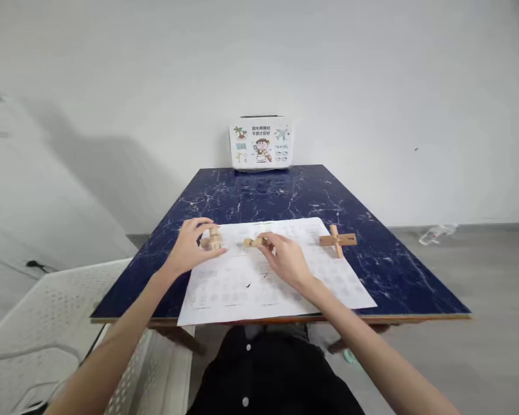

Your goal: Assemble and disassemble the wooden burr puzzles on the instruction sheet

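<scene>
My left hand (191,246) is curled around a cluster of joined wooden puzzle pieces (215,237), thumb in front and fingers behind, at the left side of a printed paper sheet (242,294). In a pinch, my right hand (285,258) holds a short notched wooden stick (251,242) over the middle of the sheet. Two wooden pieces crossed over each other (338,240) lie at the sheet's right edge, apart from both hands. Small print on the paper is too blurred to read.
The sheet lies on a dark blue marbled table (259,199). A white box with cartoon pictures (262,143) stands at its far end against the wall. To the left is a white perforated plastic seat (30,311) with cables. A clear plastic scrap (436,233) is on the floor at right.
</scene>
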Available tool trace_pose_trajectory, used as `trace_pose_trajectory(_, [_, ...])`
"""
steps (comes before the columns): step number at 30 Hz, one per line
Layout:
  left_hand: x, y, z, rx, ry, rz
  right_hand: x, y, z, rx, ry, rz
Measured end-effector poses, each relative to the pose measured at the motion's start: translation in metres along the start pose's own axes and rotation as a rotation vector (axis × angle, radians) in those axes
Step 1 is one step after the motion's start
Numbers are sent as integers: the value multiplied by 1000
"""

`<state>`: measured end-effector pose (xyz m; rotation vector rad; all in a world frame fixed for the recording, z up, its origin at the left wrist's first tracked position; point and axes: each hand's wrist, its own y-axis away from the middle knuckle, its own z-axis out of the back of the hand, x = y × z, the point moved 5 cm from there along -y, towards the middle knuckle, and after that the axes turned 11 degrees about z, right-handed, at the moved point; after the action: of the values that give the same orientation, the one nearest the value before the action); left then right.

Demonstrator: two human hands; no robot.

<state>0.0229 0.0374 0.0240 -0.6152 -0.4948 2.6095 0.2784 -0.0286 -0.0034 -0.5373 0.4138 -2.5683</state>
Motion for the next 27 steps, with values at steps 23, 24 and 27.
trace_pose_trajectory(23, [26, 40, -4, 197, 92, 137, 48, -37, -40, 72, -227, 251])
trace_pose_trajectory(24, [25, 42, -4, 187, 81, 137, 45, -28, -35, 70, -245, 250])
trace_pose_trajectory(27, [23, 46, -2, 142, 19, 135, 32, 11, -12, 46, -287, 214])
